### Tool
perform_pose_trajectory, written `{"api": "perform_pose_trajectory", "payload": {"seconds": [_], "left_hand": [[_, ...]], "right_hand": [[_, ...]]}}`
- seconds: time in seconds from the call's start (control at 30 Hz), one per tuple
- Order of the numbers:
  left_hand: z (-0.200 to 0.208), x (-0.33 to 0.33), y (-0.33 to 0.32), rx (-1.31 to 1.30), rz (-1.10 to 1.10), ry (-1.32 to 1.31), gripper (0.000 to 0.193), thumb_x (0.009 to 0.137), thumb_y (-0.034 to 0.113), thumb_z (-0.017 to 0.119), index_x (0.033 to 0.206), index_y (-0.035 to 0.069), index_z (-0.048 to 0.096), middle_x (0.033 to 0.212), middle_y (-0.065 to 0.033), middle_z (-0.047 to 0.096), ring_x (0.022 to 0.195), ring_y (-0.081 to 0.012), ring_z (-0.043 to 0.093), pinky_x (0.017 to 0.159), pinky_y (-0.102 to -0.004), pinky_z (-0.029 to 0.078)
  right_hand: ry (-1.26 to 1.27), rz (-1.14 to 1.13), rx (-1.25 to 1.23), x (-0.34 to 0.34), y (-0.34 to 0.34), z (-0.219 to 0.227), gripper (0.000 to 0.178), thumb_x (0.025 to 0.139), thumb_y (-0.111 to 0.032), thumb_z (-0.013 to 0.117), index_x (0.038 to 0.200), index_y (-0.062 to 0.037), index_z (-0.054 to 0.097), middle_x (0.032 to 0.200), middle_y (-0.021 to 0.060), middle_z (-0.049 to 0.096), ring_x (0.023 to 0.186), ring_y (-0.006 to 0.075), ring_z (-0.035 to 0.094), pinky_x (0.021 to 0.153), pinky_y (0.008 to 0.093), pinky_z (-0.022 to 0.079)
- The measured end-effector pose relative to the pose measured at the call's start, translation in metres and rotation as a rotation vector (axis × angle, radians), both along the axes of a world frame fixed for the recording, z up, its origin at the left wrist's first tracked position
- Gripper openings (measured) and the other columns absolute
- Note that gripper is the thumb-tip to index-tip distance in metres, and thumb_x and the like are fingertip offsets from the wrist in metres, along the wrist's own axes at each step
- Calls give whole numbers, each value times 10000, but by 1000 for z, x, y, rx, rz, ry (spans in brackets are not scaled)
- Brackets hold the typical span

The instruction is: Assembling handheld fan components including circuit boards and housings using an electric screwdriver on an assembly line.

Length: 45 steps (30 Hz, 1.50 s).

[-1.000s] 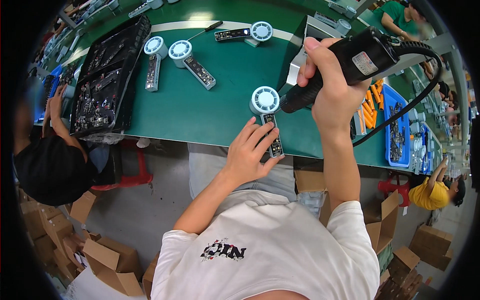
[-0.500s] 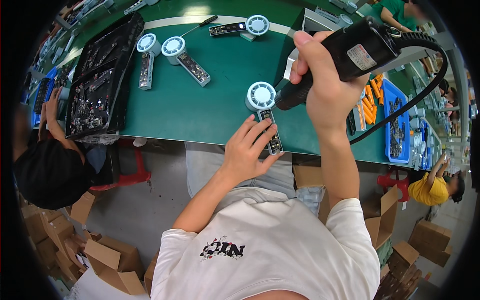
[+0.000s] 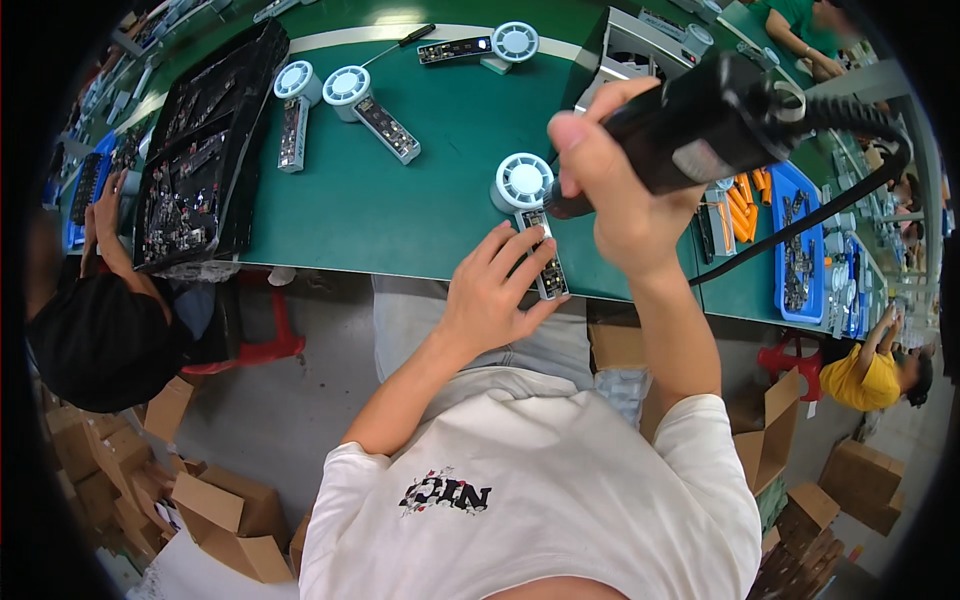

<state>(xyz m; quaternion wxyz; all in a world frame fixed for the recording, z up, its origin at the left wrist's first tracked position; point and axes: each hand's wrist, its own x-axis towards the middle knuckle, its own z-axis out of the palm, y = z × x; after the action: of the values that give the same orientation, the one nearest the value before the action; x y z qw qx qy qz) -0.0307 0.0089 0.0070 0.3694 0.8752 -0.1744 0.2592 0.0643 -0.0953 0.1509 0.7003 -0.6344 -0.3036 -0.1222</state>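
Observation:
A light-blue handheld fan (image 3: pixel 523 182) lies on the green table in front of me, its handle open and a circuit board showing inside. My left hand (image 3: pixel 490 285) holds that handle down, fingers laid over the board and thumb at its lower end. Gripped in my right hand (image 3: pixel 635 205) is a black electric screwdriver (image 3: pixel 690 125), slanting down to the left. Its tip is at the joint between fan head and handle; the exact contact point is hidden. A thick black cable (image 3: pixel 850 200) runs from the screwdriver's back end.
More open-handled fans (image 3: pixel 388 130) lie farther back, near a thin black-handled screwdriver (image 3: pixel 416 36). A black tray (image 3: pixel 240 170) of circuit boards stands left. Orange cylinders (image 3: pixel 742 212) and a blue bin (image 3: pixel 813 270) are right. Another person's hands (image 3: pixel 108 215) work at far left.
My right hand and the electric screwdriver have shifted left and tilted a little, the tip staying near the fan's joint. My left hand keeps its place on the handle.

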Motion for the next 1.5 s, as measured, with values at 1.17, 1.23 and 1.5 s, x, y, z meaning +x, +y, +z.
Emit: {"api": "perform_pose_trajectory", "payload": {"seconds": [1.17,1.23,1.5], "left_hand": [[12,24,4,-146,134,172,534,750,184,850,1220,41,643,1325,-111,578,1106,-331,616,891,-409,534],[13,24,3,-135,129,165,534,751,190,850,1221,45,643,1328,-111,578,1104,-325,619,885,-404,537],[10,24,4,-134,133,160,550,743,185,854,1229,49,636,1333,-113,576,1110,-321,618,882,-405,539]], "right_hand": [[185,-178,215,-19,-15,10,134,824,-2,747,811,2,614,640,42,604,488,120,583,474,245,457],[201,-205,199,-22,-12,10,144,822,1,750,802,-1,607,637,39,602,490,111,581,469,236,451],[198,-195,215,-24,-9,11,160,813,7,757,817,-10,598,656,36,601,487,107,576,457,234,449]]}}
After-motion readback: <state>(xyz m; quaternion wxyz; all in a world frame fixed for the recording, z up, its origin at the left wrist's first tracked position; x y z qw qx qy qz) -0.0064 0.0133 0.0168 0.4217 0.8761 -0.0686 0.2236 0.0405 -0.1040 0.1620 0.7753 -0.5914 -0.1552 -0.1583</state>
